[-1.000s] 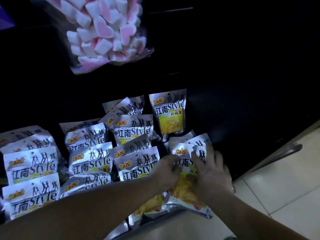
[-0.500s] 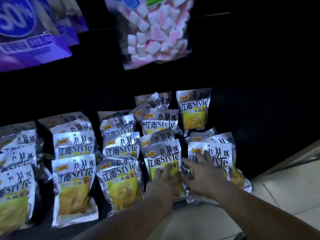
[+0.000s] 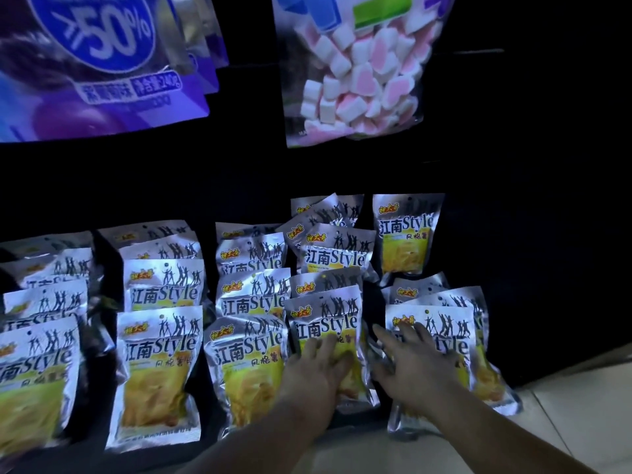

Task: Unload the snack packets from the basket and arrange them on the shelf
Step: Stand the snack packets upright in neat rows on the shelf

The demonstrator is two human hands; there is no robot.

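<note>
Several silver and yellow snack packets lie in overlapping rows on a dark low shelf [image 3: 533, 302]. My left hand [image 3: 316, 371] lies flat, fingers straight, on the lower half of a front packet [image 3: 326, 323]. My right hand [image 3: 410, 364] rests with spread fingers on the front packet of the rightmost row [image 3: 448, 333], which overhangs the shelf's front edge. Neither hand grips anything. No basket is in view.
A clear bag of pink and white marshmallows [image 3: 355, 73] hangs above the packets. Purple bags with a 50% label [image 3: 102, 63] hang at the upper left. Pale floor tiles [image 3: 588, 422] lie at the lower right, beside the shelf's base.
The view swung left and closer, bringing the purple bags into sight. My hands moved apart: they were together on the rightmost packet, and now the left one lies on the neighbouring packet.
</note>
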